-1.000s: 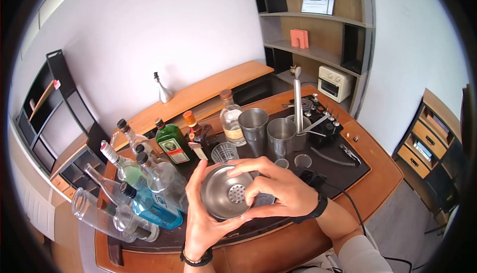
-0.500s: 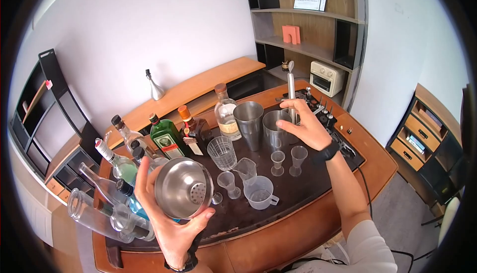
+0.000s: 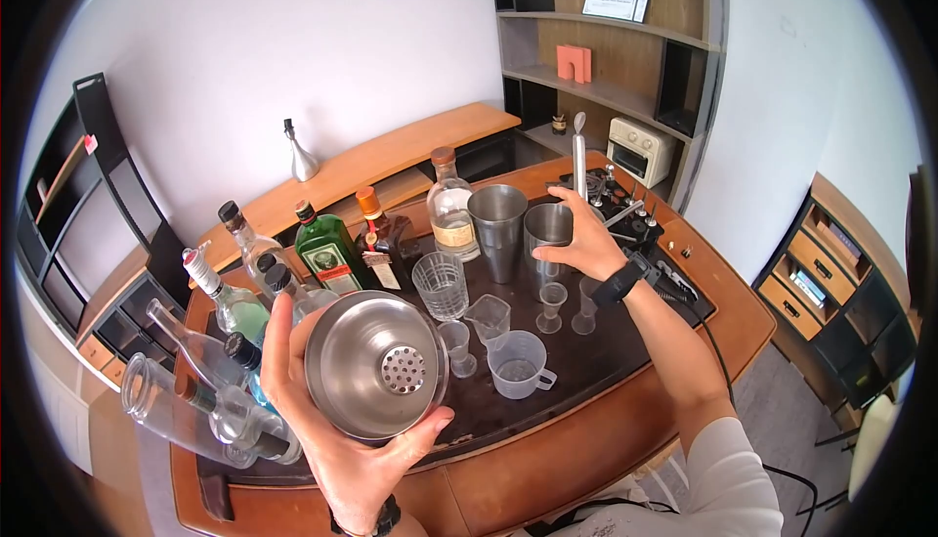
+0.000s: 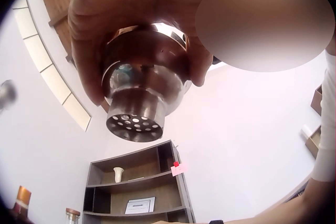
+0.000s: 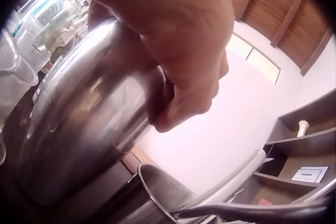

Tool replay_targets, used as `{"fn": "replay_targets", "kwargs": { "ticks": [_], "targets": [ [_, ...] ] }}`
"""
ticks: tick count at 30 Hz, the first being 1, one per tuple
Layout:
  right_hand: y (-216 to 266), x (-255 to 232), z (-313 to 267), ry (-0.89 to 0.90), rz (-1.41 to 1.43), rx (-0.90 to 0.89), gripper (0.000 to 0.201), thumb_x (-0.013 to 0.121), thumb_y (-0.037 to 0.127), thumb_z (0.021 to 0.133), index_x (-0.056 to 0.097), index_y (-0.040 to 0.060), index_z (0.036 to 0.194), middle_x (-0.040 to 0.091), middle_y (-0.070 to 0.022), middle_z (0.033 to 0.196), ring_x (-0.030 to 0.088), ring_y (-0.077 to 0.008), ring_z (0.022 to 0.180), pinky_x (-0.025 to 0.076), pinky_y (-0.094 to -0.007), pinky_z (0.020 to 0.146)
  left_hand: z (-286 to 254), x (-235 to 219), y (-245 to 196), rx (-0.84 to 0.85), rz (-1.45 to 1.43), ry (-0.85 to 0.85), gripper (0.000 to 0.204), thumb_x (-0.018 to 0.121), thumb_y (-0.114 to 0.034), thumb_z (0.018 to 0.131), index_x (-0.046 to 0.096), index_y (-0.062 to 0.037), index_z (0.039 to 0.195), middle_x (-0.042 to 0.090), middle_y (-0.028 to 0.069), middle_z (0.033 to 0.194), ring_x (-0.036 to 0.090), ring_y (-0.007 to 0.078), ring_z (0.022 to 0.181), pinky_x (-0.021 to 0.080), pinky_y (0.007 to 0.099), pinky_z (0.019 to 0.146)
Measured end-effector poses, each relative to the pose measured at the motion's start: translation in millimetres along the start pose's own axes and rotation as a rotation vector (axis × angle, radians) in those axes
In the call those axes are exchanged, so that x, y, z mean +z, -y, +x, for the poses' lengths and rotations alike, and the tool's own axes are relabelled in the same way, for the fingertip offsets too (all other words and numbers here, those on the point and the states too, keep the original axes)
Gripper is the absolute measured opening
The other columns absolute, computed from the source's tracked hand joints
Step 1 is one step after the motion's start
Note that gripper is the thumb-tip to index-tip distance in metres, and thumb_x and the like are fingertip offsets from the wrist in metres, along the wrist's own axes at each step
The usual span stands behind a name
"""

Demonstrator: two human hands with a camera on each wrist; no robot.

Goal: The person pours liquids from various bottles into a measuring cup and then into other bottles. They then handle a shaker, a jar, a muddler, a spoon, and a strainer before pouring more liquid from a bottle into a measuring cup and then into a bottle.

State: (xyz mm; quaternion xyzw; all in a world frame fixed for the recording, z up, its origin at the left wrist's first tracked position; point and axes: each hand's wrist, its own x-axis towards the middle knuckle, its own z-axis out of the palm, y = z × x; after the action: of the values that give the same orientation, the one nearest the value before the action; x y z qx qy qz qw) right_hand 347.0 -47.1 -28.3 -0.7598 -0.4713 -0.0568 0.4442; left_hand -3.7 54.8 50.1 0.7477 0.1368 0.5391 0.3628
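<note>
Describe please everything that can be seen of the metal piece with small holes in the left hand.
The metal piece is silver-coloured and shiny, like polished steel. It has a wide, round, bowl-like body that narrows to a short neck with a perforated plate. It looks hollow, and I see nothing in it. It is tilted, its wide opening toward the head camera, and held in the air above the table's near side. The left hand grips it, with fingers and thumb on opposite sides.

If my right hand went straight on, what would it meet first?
Beyond the shorter metal cup your right hand grips, probably the taller metal cup beside it, though depth is unclear.
</note>
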Motion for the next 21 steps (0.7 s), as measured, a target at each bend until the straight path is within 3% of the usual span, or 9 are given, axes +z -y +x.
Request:
{"fn": "replay_targets", "kwargs": {
  "ticks": [2, 5, 8, 11, 13, 14, 18, 21],
  "targets": [
    [4, -4, 2, -0.04, 0.043, 0.002, 0.095, 0.087, 0.031, 0.07, 0.036, 0.0031, 0.145, 0.049, -0.0233, 0.138, 0.049, -0.0366, 0.131, 0.039, -0.041, 0.11, 0, -3, 1, 0.004, -0.001, -0.002, 0.133, 0.094, -0.051, 0.057, 0.019, -0.0039, 0.155, 0.048, 0.0149, 0.134, 0.055, 0.0273, 0.122, 0.045, 0.0429, 0.104],
    [18, -19, 7, -0.122, 0.126, -0.033, 0.094, 0.088, 0.028, 0.07, 0.037, 0.0027, 0.144, 0.052, -0.0217, 0.135, 0.051, -0.0328, 0.128, 0.041, -0.0397, 0.108, 2, -7, 2, 0.05, -0.019, 0.023, 0.132, 0.099, -0.033, 0.055, 0.018, -0.0031, 0.154, 0.046, 0.0163, 0.134, 0.054, 0.0279, 0.12, 0.045, 0.0438, 0.105],
    [54, -47, 5, -0.191, 0.229, -0.122, 0.09, 0.09, 0.021, 0.071, 0.038, 0.0034, 0.143, 0.054, -0.0198, 0.131, 0.053, -0.0265, 0.124, 0.042, -0.0377, 0.106, 2, -6, -1, 0.022, -0.07, -0.006, 0.132, 0.098, -0.033, 0.055, 0.017, -0.003, 0.154, 0.047, 0.0169, 0.134, 0.055, 0.0281, 0.12, 0.045, 0.0438, 0.104],
    [81, -74, -3, -0.23, 0.224, -0.235, 0.09, 0.089, 0.019, 0.071, 0.038, 0.0074, 0.145, 0.053, -0.017, 0.132, 0.05, -0.0258, 0.127, 0.041, -0.0382, 0.106, 3, -5, -1, 0.021, -0.086, -0.017, 0.131, 0.098, -0.033, 0.056, 0.016, -0.0028, 0.154, 0.047, 0.0173, 0.134, 0.055, 0.0282, 0.12, 0.045, 0.0435, 0.104],
    [100, -93, -14, -0.196, 0.241, -0.25, 0.09, 0.089, 0.019, 0.071, 0.039, 0.0084, 0.145, 0.053, -0.0163, 0.133, 0.049, -0.0249, 0.128, 0.039, -0.0385, 0.108, 4, -3, -1, 0.023, -0.054, -0.046, 0.131, 0.098, -0.039, 0.057, 0.018, -0.0025, 0.154, 0.047, 0.0173, 0.134, 0.055, 0.0281, 0.12, 0.046, 0.0432, 0.103],
    [115, -97, -22, -0.165, 0.406, -0.171, 0.09, 0.089, 0.02, 0.07, 0.04, 0.0075, 0.145, 0.053, -0.0149, 0.133, 0.048, -0.0249, 0.129, 0.036, -0.0385, 0.11, 4, -2, -1, 0.017, -0.054, -0.057, 0.131, 0.097, -0.041, 0.057, 0.018, -0.0025, 0.154, 0.047, 0.0173, 0.134, 0.055, 0.028, 0.12, 0.046, 0.0432, 0.103],
    [123, -110, -51, -0.01, 0.308, -0.227, 0.095, 0.089, 0.022, 0.066, 0.04, 0.0051, 0.145, 0.053, -0.0117, 0.134, 0.049, -0.025, 0.129, 0.033, -0.0377, 0.112, 6, 1, 3, 0.017, -0.025, -0.089, 0.132, 0.096, -0.047, 0.056, 0.02, -0.0024, 0.154, 0.046, 0.0171, 0.136, 0.054, 0.0279, 0.121, 0.046, 0.0434, 0.104],
    [117, -102, -74, 0.106, 0.274, -0.159, 0.095, 0.092, 0.026, 0.064, 0.043, 0.0049, 0.143, 0.049, -0.0119, 0.14, 0.046, -0.0253, 0.133, 0.033, -0.0387, 0.114, 6, 1, 3, 0.005, -0.023, -0.106, 0.132, 0.097, -0.047, 0.055, 0.021, -0.0031, 0.154, 0.045, 0.0165, 0.136, 0.054, 0.0278, 0.122, 0.046, 0.0438, 0.105]
  ]
}}
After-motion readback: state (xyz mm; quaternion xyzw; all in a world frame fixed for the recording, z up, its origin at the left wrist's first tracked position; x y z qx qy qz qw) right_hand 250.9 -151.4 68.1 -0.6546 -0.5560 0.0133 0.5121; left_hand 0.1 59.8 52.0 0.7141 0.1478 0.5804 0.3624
